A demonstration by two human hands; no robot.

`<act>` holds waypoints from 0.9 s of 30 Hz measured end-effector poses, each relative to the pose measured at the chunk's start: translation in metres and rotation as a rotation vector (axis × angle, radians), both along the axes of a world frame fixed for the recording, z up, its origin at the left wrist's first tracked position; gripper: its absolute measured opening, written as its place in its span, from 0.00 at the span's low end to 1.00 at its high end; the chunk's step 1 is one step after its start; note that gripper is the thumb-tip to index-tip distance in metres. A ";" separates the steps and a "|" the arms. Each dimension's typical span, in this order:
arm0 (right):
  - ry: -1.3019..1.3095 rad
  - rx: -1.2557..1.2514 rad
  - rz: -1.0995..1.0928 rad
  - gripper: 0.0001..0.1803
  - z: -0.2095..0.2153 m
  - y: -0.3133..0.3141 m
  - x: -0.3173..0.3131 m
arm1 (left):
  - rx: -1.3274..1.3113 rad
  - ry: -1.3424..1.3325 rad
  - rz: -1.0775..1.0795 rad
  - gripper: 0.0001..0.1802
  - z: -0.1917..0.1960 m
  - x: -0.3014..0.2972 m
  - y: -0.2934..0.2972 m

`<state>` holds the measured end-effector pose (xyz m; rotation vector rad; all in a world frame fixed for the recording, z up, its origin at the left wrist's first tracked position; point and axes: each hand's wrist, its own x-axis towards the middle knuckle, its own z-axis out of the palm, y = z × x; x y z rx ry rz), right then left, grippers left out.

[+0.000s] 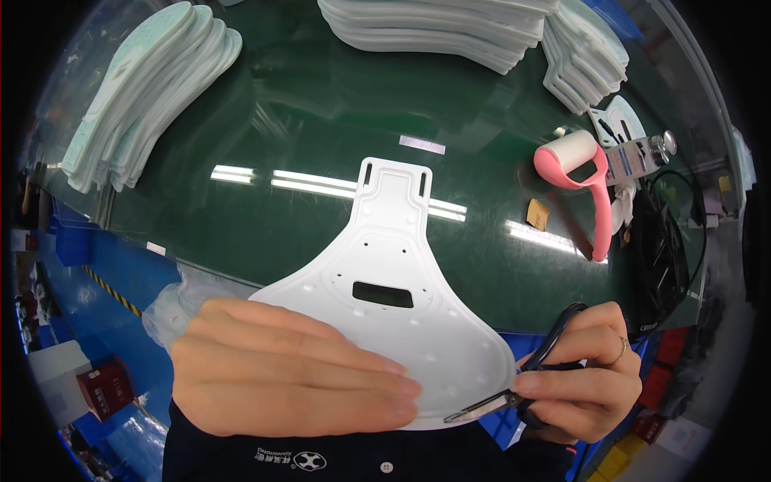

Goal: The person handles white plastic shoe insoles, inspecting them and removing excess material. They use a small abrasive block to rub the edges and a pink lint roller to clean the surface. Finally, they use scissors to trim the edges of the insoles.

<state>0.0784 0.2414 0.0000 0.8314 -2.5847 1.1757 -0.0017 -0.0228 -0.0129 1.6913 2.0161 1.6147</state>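
A white moulded plastic panel [462, 345] has a narrow slotted neck pointing away from me and a wide rounded end hanging over the table's near edge. My left hand [281, 373] holds it at the near left, fingers laid straight across its face and the thumb hidden. In my right hand [590, 377] is a pair of dark-handled scissors [554, 341], gripped by the loops. Their metal blades lie along the panel's near right rim, tips pointing left. I cannot tell whether the blades touch the rim.
Stacks of pale panels stand at the far left [148, 92], far middle [434, 28] and far right [585, 52] of the green table [305, 104]. To the right lie a pink-handled lint roller [601, 209], a small bottle [634, 159], a tan scrap [537, 214] and a black bag [658, 257].
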 end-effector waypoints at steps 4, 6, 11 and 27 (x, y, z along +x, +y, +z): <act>-0.018 0.018 0.004 0.22 0.003 -0.004 -0.002 | -0.089 0.001 0.015 0.06 0.006 0.004 0.003; -0.051 0.039 0.020 0.23 0.006 -0.005 -0.003 | -0.124 -0.021 -0.001 0.06 0.006 0.004 0.004; -0.095 0.005 0.023 0.22 0.006 -0.006 -0.004 | -0.264 -0.270 0.010 0.13 0.013 0.006 0.005; -0.214 0.010 -1.351 0.27 -0.088 0.094 0.027 | 0.252 -0.128 0.103 0.37 -0.005 -0.006 0.003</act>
